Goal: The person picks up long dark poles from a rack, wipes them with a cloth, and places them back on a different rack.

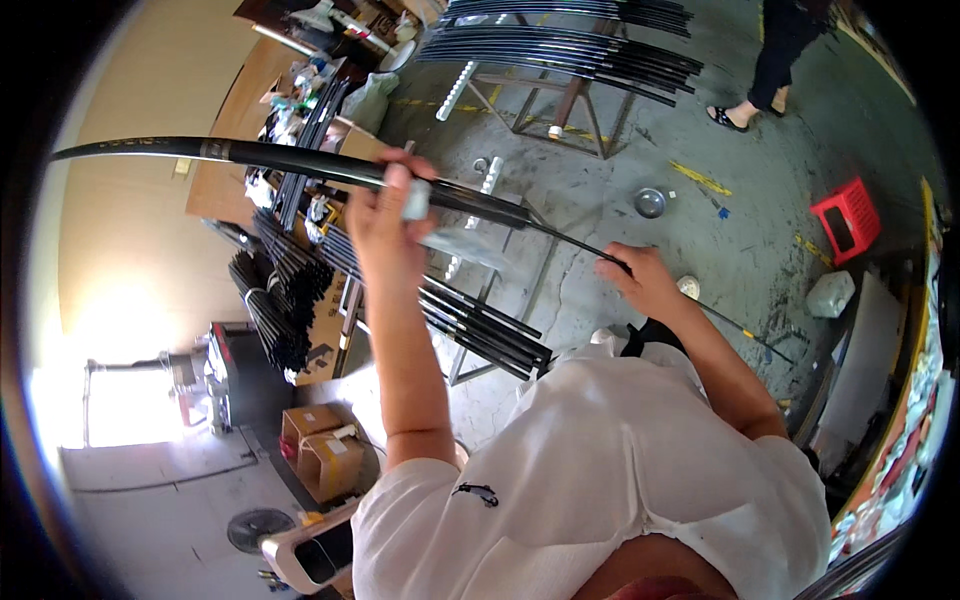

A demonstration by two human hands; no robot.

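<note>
A long black fishing rod [290, 160] stretches across in front of me, thick on the left and stepping down to a thin section on the right. My left hand [385, 210] is wrapped round the thick part, with a small whitish cloth [416, 200] pressed between fingers and rod. The cloth's loose end trails below, smeared by motion. My right hand [642, 280] grips the thin section, which runs on past it toward the floor at the right.
Racks of black rods [560, 50] stand ahead; more rods [480, 325] lie on a stand below my left arm. Bundled rods [270, 290] lean near cardboard boxes [330, 460]. A metal bowl [650, 203] and red crate [848, 217] sit on the floor. Another person [780, 60] stands far right.
</note>
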